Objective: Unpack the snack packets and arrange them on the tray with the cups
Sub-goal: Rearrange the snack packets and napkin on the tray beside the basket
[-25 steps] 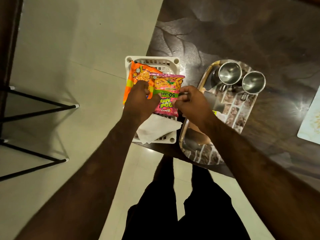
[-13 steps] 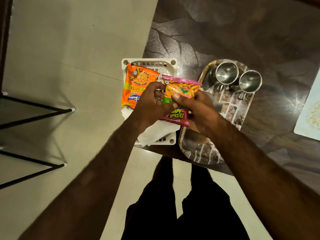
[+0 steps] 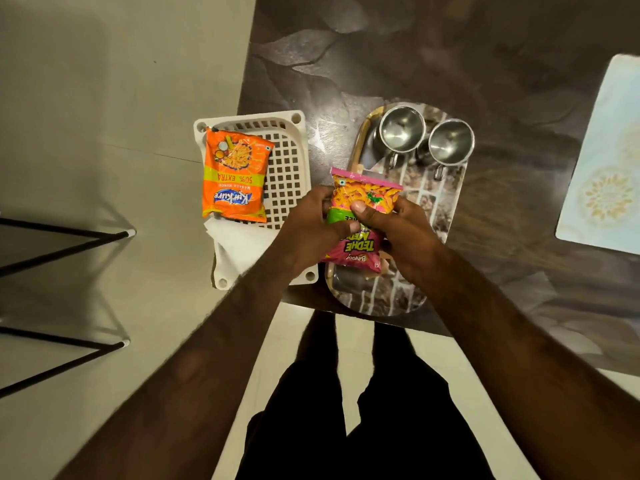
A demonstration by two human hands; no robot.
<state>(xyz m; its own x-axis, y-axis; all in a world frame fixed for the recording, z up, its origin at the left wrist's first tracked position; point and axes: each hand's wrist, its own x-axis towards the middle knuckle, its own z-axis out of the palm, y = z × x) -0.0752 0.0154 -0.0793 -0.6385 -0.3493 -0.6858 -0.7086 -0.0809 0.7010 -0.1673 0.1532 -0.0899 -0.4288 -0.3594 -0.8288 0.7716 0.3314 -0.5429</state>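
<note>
A pink snack packet (image 3: 363, 195) is held in both hands above the left edge of the oval patterned tray (image 3: 446, 216). My left hand (image 3: 308, 233) grips its left side and my right hand (image 3: 401, 233) grips its right side, thumb across the front. Two steel cups (image 3: 401, 129) (image 3: 450, 142) stand side by side at the tray's far end. An orange snack packet (image 3: 233, 176) lies flat in the white plastic basket (image 3: 291, 157) left of the tray.
White paper (image 3: 239, 244) lies in the basket's near end. The basket overhangs the dark table's (image 3: 415, 57) left edge. A pale placemat (image 3: 602, 161) lies at the right. Black metal stand legs (image 3: 69, 244) rest on the floor at left.
Both hands have carried the pink packet out of the basket and rightward to the tray's left edge. The orange packet now lies uncovered in the basket.
</note>
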